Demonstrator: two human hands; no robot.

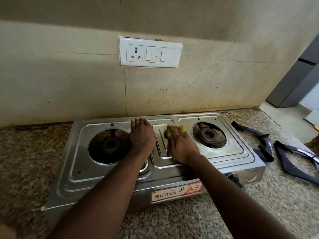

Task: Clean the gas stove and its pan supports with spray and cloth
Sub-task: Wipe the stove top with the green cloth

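1. Pressing green cloth [167, 134] flat onto the stove's [110, 176] middle panel with right fingers [174, 131] straight, close together.
2. Resting left fingers [138, 124], straight and together, just left of the cloth, seemingly clear of it.
3. On the counter [189, 221] right of the stove, two dark pan supports [250, 131].

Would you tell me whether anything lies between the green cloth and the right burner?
Nothing visible: bare steel runs from the green cloth under the right hand to the round right burner; black pan supports lie aside.
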